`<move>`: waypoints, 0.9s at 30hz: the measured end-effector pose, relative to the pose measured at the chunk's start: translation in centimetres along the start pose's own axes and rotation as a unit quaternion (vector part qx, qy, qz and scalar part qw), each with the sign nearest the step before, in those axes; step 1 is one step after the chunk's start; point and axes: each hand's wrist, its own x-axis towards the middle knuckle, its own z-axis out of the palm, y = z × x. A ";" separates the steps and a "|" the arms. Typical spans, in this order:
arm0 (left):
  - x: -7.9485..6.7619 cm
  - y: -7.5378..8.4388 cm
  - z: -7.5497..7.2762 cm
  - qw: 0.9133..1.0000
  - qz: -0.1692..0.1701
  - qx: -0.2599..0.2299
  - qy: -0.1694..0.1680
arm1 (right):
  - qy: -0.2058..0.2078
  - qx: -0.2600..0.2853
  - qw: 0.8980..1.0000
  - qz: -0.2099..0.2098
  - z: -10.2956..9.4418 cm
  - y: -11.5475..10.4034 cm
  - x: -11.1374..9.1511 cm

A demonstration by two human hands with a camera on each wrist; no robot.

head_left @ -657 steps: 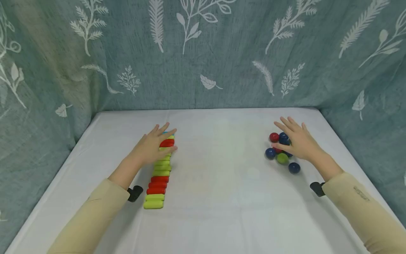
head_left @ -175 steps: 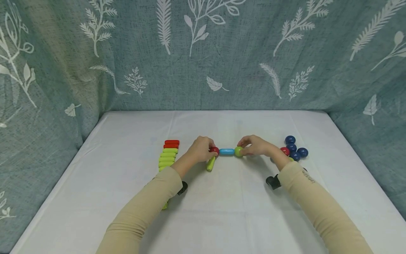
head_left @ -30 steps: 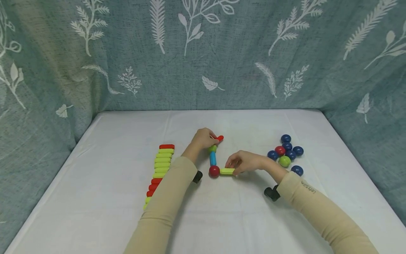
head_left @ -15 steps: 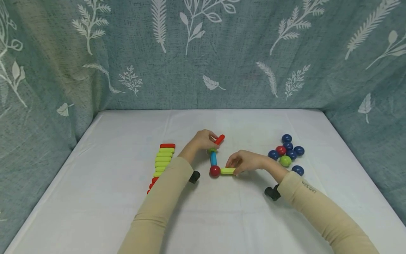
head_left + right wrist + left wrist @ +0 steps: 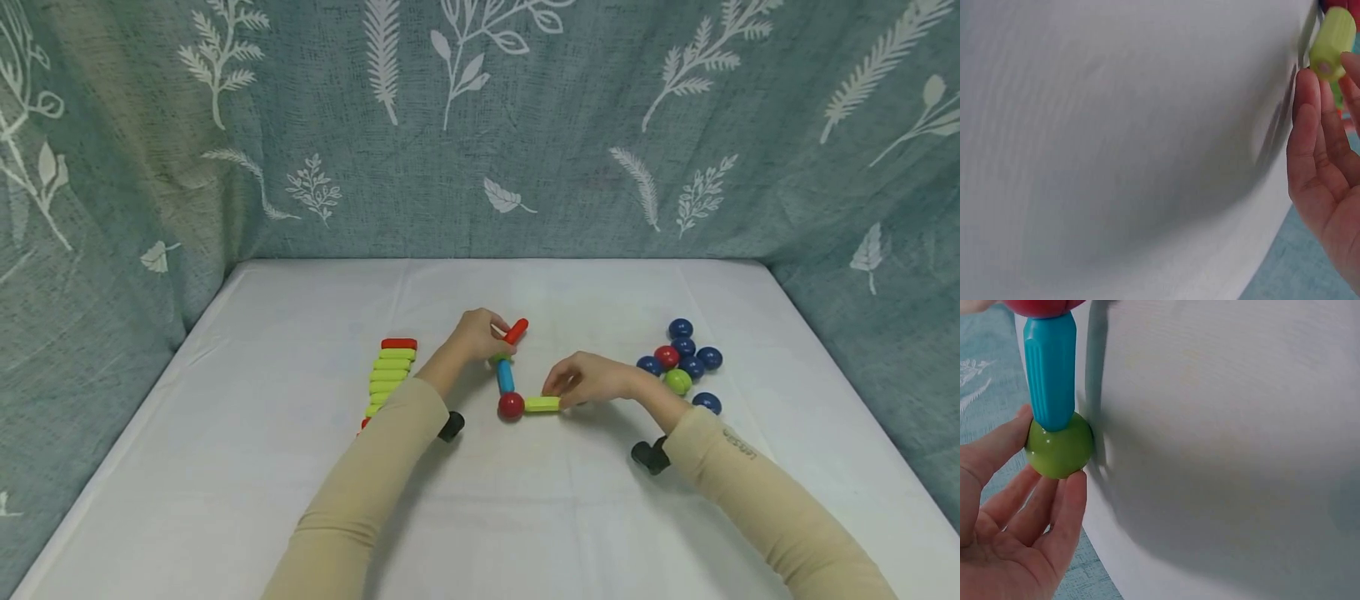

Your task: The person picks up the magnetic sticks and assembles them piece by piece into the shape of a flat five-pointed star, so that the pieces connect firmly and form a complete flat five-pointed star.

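Note:
Joined rods and balls lie mid-table. My left hand [image 5: 476,336] pinches a green ball [image 5: 1060,450] between thumb and fingertips; in the head view the fingers mostly hide it. A red rod [image 5: 517,331] slants away to the right from beside these fingers. From the green ball a blue rod [image 5: 506,377] runs toward me to a red ball [image 5: 512,406]. On the red ball's right a yellow-green rod [image 5: 542,404] extends sideways, and my right hand [image 5: 592,379] pinches its free end. The right wrist view shows that rod's end [image 5: 1335,44] at the fingertips.
A column of yellow-green and red rods [image 5: 390,375] lies at left, its near part hidden by the left sleeve. At right sits a cluster of several blue balls [image 5: 708,358], one red ball [image 5: 666,357] and one green ball [image 5: 678,382]. A patterned curtain [image 5: 480,167] hangs behind.
Since 5.8 s ago the joined piece has turned, the blue rod now pointing away, and a red rod has been added. In the last second my left fingers shifted from the red rod to the green ball.

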 end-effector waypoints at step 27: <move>-0.9 -0.7 -0.1 1.000 0.008 -0.009 0.002 | 0.234 0.011 0.969 0.076 -9.8 3.4 -6.4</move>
